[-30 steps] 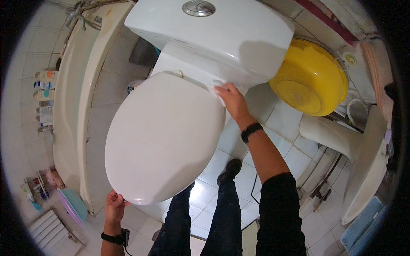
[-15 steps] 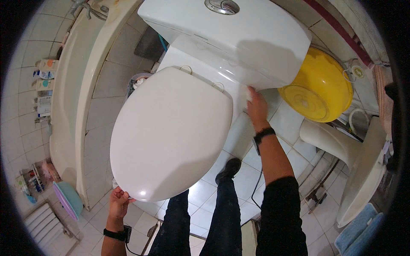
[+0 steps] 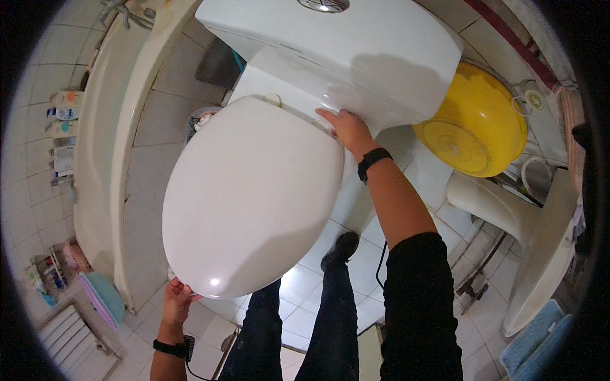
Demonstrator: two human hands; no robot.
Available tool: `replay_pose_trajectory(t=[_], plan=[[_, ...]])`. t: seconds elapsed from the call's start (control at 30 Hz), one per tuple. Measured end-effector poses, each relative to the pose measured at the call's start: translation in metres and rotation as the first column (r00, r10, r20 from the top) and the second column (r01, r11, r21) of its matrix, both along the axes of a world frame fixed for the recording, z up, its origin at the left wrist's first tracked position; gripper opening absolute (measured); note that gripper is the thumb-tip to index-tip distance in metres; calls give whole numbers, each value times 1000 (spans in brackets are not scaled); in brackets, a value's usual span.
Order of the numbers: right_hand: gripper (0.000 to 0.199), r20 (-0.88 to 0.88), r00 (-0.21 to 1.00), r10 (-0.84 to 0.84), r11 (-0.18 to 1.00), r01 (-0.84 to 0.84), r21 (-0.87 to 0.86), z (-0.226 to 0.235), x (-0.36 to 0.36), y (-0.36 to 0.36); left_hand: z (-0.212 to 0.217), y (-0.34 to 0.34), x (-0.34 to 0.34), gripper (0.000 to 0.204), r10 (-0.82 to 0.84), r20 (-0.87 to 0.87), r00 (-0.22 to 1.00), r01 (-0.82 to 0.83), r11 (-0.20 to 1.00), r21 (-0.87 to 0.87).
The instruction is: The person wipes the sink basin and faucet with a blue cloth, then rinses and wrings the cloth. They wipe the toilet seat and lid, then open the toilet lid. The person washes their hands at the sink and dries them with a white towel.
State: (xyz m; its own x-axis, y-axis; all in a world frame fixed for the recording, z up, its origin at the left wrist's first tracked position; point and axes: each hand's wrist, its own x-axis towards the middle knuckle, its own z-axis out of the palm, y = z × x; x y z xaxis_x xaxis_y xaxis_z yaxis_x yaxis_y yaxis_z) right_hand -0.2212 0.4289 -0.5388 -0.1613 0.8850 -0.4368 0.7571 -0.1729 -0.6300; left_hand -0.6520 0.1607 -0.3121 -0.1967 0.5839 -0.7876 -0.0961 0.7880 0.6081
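The white toilet lid (image 3: 248, 203) lies lowered over the bowl, below the white cistern (image 3: 330, 57). At the lid's front left edge, my left hand (image 3: 176, 301) is closed, its fingers and thumb pinching the rim. My right hand (image 3: 351, 133) is at the lid's rear right corner, over the right hinge, its fingers bent down against the white ledge between lid and cistern. Something white seems to be under those fingers, but it blends with the porcelain. The left hinge (image 3: 273, 100) shows as a pale loop.
To the right, a yellow basin (image 3: 476, 124) leans beside the cistern, near a sink pedestal (image 3: 486, 200). A bathtub (image 3: 117, 159) runs along the left, with several bottles (image 3: 65, 133) on its outer side. A small bin (image 3: 202, 120) stands between tub and toilet.
My right hand has moved up and left, from the toilet's right side below the cistern onto the ledge by the right hinge. My left hand stays at the lid's front edge.
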Motion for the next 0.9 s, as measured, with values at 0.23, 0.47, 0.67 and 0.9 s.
replay_pose_trajectory(t=[0.23,0.47,0.67,0.9], plan=[[31,90,992,-88,958,59,279,3,0,-13,3,2,6,25,31,-1,1000,-31,999,10],[34,-742,316,-591,630,756,-179,31,-3,-40,5,5,11,25,33,-2,999,-33,999,-12],[29,-267,925,-269,786,371,494,3,0,-27,0,3,4,27,-13,-4,1000,13,1000,-23],[22,-340,917,-207,924,298,242,-23,-30,20,4,3,5,33,-62,29,998,62,998,10]])
